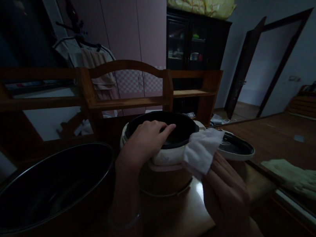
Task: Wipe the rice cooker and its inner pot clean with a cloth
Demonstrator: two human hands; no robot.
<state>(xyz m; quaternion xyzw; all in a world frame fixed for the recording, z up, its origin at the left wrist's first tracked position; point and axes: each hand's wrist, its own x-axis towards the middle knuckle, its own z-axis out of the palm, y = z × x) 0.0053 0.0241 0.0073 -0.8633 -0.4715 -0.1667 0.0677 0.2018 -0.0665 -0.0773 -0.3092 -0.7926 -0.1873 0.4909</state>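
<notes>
A rice cooker (168,157) with a pale upper body and a dark inner pot (182,130) stands before me on the table. My left hand (146,138) lies over the pot's near left rim, thumb stretched out and the other fingers bent down, their tips hidden. In my right hand (224,187) is a crumpled white cloth (202,149), pinched between the fingers near the cooker's front right side. Just beyond the cloth, the cooker's lid (236,146) lies tilted back, its dark inner face showing.
A big dark pot (50,190) stands on the left of the wooden table (182,221). Behind rises a wooden shelf frame (128,101). To the right, a brown surface (279,132) carries a pale green cloth (313,182). The room is dim.
</notes>
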